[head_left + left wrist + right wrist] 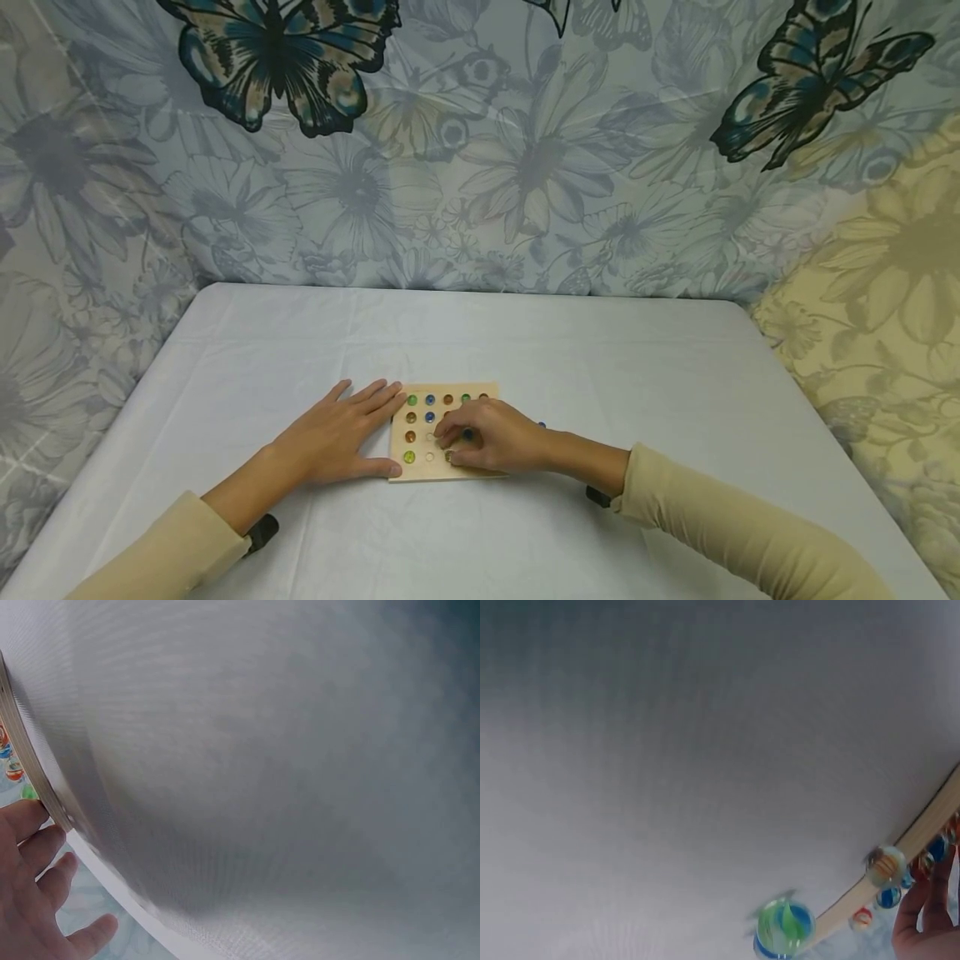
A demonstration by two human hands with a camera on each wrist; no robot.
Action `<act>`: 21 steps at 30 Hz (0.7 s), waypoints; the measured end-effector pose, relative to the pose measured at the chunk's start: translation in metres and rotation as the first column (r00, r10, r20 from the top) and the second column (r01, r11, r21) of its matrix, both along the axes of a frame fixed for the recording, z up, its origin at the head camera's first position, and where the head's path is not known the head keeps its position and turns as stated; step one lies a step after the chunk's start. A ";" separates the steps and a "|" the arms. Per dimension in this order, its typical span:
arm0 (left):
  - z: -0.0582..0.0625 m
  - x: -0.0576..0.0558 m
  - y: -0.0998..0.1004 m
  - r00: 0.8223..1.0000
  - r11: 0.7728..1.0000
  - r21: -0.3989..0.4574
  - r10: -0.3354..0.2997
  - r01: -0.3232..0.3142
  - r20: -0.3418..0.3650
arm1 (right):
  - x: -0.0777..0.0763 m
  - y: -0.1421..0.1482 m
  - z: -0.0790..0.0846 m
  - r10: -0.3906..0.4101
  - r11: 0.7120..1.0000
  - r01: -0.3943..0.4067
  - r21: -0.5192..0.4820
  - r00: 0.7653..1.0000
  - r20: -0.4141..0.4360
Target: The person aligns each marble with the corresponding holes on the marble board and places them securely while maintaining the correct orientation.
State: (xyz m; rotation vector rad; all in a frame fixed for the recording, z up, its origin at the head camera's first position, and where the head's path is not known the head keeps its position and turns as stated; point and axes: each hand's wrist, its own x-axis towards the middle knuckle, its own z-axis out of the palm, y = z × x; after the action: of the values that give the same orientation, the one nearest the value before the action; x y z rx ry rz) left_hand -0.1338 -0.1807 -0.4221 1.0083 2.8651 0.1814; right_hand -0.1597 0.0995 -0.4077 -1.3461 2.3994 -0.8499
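A square wooden board with rows of round hollows lies on the white table, many of them filled with coloured glass marbles. My left hand lies spread at the board's left side, with fingertips on its upper left edge and the thumb at its lower left corner. Over the right half of the board, my right hand bends its fingers down and pinches a marble between thumb and fingertips near the front row. That hand hides several hollows. Two hollows left of its fingertips hold no marble.
Loose marbles lie on the table right of the board: a green and blue one and a striped one in the right wrist view. A white cloth covers the table. Floral fabric with butterflies hangs behind it.
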 end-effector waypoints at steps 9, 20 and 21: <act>0.000 0.001 0.000 1.000 1.000 -0.002 0.004 -0.004 -0.007 | -0.013 0.018 0.012 -0.063 0.997 0.061 -0.048 0.997 -0.053; -0.001 0.001 0.000 1.000 1.000 0.010 0.006 -0.006 0.000 | -0.023 0.055 0.021 -0.153 0.988 0.150 -0.047 0.985 -0.079; -0.001 0.001 0.000 1.000 1.000 0.011 0.007 -0.007 0.000 | -0.024 0.058 0.021 -0.160 0.987 0.157 -0.045 0.984 -0.079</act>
State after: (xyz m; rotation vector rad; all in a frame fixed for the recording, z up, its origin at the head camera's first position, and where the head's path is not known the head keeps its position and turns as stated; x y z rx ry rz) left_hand -0.1332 -0.1808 -0.4232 0.9999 2.8712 0.1975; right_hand -0.1833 0.1579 -0.3866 -1.2399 2.5946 -0.9022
